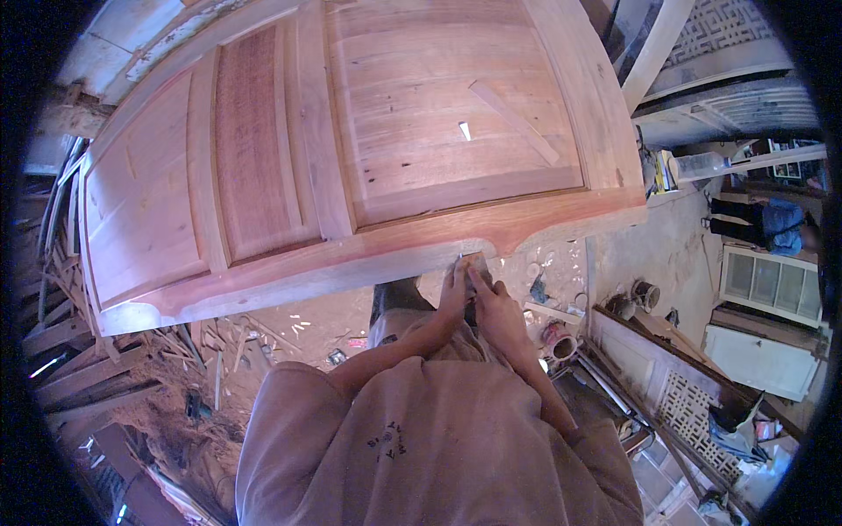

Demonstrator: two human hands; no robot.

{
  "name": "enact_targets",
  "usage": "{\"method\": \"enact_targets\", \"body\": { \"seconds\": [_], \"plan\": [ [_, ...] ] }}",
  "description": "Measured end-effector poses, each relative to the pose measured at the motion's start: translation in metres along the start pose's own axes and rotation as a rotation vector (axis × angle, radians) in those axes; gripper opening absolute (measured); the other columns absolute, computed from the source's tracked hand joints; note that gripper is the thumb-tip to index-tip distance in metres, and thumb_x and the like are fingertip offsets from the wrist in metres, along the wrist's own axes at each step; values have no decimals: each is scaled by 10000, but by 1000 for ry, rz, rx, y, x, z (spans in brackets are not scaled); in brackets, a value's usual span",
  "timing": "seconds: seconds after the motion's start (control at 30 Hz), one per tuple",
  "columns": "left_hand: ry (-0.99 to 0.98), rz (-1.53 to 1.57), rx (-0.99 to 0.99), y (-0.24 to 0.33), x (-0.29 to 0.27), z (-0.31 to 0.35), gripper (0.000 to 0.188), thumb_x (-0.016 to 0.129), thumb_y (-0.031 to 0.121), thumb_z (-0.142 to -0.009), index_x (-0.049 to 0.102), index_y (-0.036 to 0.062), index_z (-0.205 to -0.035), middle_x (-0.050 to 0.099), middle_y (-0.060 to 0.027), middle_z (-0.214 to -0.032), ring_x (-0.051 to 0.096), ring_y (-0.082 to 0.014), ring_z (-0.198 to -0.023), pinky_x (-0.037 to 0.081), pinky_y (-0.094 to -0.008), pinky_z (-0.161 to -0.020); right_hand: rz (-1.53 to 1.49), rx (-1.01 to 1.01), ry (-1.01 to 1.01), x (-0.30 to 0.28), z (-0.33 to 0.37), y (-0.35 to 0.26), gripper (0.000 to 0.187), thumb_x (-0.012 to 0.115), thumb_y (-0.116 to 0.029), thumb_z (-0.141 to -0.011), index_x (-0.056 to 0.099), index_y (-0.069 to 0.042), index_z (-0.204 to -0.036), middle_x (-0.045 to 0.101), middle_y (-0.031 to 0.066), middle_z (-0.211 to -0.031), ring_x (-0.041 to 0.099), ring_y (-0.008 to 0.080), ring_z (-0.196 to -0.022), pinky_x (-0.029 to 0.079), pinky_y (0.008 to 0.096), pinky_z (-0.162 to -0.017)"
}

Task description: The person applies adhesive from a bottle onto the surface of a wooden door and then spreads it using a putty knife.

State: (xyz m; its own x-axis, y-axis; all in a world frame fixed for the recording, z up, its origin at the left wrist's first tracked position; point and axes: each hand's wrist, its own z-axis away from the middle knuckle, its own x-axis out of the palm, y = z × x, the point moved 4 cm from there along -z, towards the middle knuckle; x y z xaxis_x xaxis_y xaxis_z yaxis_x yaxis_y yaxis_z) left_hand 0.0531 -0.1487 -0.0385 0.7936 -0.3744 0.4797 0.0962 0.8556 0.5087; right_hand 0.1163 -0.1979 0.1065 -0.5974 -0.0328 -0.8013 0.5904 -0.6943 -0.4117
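A large wooden panelled piece (456,79), like a headboard, spreads in front of me, with a wavy shaped lower edge. My left hand (453,291) and my right hand (498,309) meet at that near edge, beside a scalloped curve. Their fingers are closed together around something small and brownish, pressed at the wood; its kind is too small and too covered to make out. A thin wooden strip (517,124) lies slanted on the right panel, and a small pale chip (465,131) is near it.
Wood scraps (83,368) and shavings pile on the floor at left. Right of my legs stands a reddish can (559,340). A clear plastic bottle (700,167) sits beyond the panel's right end. Another person (772,223) in blue stands far right, near a white-framed window unit (770,285).
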Motion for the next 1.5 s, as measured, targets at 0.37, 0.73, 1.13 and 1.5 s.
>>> {"method": "enact_targets", "body": {
  "seconds": [0.37, 0.73, 1.13, 1.5],
  "plan": [
    [-101, 92, 26, -20, 0, -1, 556, 333, 426, -1034, 470, -34, -1316, 545, -146, -1234, 504, -226, -1154, 396, -336, -996, 88, 166, -79, 2, -15, -25, 517, 444, -142, -912, 386, -162, -1425, 566, 327, -1044, 631, 481, -839, 506, 559, -741],
    [-145, -205, 92, -5, 10, -4, 459, 331, 405, -1040, 581, 26, -976, 600, -78, -890, 591, -166, -800, 480, -302, -752, -322, -42, 144, -128, -40, 43, 419, 552, -142, -944, 472, -48, -1344, 672, 218, -909, 671, 288, -718, 519, 397, -670],
    [51, 29, 351, 56, 109, 13, 314, 360, 315, -1041, 530, 55, -1084, 596, -61, -898, 578, -188, -808, 465, -325, -736, -219, -43, 478, -125, -150, 198, 329, 528, -126, -925, 541, -27, -1239, 590, 267, -1052, 578, 417, -953, 478, 483, -821],
    [408, -279, 792, 109, 221, -12, 229, 455, 253, -1019, 496, 69, -1150, 501, -11, -995, 473, -97, -898, 424, -257, -732, -882, -597, 17, -158, -156, 153, 267, 584, -135, -936, 557, -2, -1165, 612, 149, -1071, 610, 241, -989, 497, 363, -819]
  ]
}}
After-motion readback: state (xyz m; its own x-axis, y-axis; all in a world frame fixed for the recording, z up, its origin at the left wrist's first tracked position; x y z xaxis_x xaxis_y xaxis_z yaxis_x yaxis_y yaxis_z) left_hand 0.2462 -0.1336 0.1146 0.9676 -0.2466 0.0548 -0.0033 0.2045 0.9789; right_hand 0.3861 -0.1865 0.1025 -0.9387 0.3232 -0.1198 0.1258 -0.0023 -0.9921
